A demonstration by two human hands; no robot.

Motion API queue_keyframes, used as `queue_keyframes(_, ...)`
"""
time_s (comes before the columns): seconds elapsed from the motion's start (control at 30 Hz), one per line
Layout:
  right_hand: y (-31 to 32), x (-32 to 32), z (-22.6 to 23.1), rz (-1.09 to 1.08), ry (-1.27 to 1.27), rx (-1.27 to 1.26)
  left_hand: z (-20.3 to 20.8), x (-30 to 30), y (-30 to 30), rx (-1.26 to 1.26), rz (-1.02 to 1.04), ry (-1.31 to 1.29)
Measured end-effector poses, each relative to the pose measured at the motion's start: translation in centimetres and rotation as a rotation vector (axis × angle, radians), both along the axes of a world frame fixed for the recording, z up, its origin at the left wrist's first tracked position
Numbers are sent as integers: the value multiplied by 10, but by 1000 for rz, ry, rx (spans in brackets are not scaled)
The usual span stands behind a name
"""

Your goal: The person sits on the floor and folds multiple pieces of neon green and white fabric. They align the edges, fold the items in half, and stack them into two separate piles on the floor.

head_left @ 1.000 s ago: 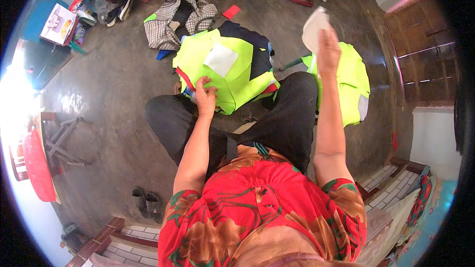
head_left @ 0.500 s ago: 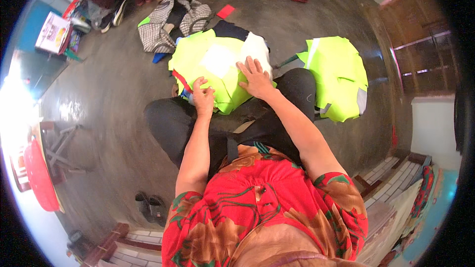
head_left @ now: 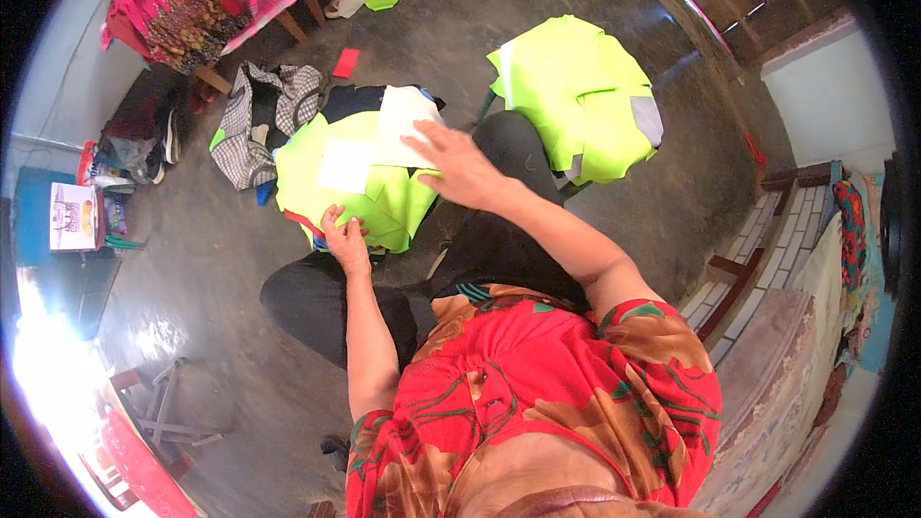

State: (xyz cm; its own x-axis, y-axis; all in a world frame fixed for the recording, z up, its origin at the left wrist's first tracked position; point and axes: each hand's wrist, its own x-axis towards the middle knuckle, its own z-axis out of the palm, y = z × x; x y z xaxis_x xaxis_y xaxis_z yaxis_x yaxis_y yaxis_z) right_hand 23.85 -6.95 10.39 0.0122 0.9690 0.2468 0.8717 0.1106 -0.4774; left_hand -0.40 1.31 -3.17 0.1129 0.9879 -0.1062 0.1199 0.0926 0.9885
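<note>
status: white square [head_left: 345, 165] lies flat on the green cloth [head_left: 393, 206]. second white piece [head_left: 401, 115] is just right of it, partly on the green, far end over the dark cloth [head_left: 350, 99]; can't tell if the two whites overlap. my read: partway through laying out. both whites are on the pile, the second isn't clear of the hand. no fastening visible, can't tell if either is fixed.

orientation: second piece's long axis runs roughly away from the person, near end by the right hand [head_left: 456, 165]. square is near enough even-sided, no clear long axis, sits slightly turned.

fingers: right spread and nearly straight, palm down over the second piece's near right part, no pinch seen. left hand [head_left: 347, 245] half curled at the near edge of the green cloth, by the red strip [head_left: 303, 222]; can't tell if it grips.

location: pile is ahead of the person's knees, support hidden. another green heap [head_left: 590, 86] well apart to the right; checked garment [head_left: 233, 134] on the floor, far left of the pile.
</note>
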Motion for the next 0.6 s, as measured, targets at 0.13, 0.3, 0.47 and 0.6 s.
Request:
queue_keyframes(0.13, -38, 50, 37, -223, 97, 181, 2, -2, 0, -6, 9, 9)
queue_keyframes(0.3, -99, 127, 26, -638, -78, 265, 5, 0, -2, -29, 2, 7)
queue_keyframes(0.47, -135, 150, -21, -916, -300, 198, 9, 1, -2, -29, -1, 26)
queue_keyframes(0.6, -125, 140, -20, -1044, -219, 266, 11, 0, -3, -25, -16, 33)
